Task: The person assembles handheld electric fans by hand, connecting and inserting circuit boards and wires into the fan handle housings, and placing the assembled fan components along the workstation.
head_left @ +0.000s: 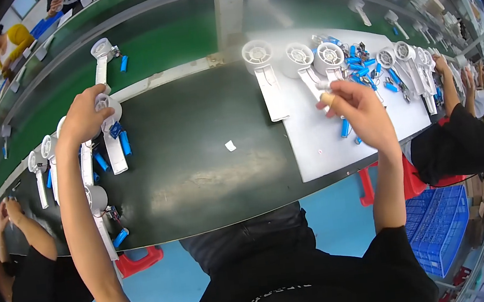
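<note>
Your black shirt (343,283) bears pale lettering (272,297); its sleeve (393,250) ends well behind your right hand (361,111), which wears a yellowish fingertip cover (327,99).

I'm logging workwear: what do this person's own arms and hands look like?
Black sleeves end around the elbows, leaving the forearms bare. The right hand has a pale covering, perhaps a finger cot, on a fingertip; the left hand shows no glove.

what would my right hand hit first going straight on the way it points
Probably the white fan handle just up-left of the right hand; depth is unclear, so they may already touch.
</note>
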A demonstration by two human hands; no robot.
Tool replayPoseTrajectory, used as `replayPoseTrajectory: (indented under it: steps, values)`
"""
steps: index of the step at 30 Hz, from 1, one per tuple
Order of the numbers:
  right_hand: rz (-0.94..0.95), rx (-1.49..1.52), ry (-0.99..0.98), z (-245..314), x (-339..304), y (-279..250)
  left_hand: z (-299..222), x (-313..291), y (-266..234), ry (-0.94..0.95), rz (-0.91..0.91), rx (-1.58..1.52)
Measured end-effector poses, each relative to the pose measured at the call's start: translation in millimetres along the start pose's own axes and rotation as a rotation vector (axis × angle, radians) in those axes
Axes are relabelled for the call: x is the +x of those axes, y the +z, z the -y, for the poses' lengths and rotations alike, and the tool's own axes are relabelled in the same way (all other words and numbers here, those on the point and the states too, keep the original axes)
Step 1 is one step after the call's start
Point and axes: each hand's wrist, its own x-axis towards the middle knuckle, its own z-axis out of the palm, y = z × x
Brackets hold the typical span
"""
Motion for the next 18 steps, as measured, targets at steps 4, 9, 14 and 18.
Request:
replayPoseTrajectory:
  steps: [4,9,14,18]
  values:
    - [0.044,0.136,0.012,-13.5,-15.5,24.5,-29.3,-12.3,-7.6,0.06,-0.091,0.0]
    - [0.127,-0.035,-0.014,2.3,-10.9,79.9,-77.4,-25.3,17.1,0.308,-0.067,-0.123]
    - [-0.087,-0.079,-0.198,11.2,7.5,105.3,-117.1,-55.0,33.0,0.31,0.031,-0.141]
    - [0.222,-0.087,-0.049,29.3,0.2,122.4,-117.3,-67.6,36.8,0.287,-0.049,-0.225]
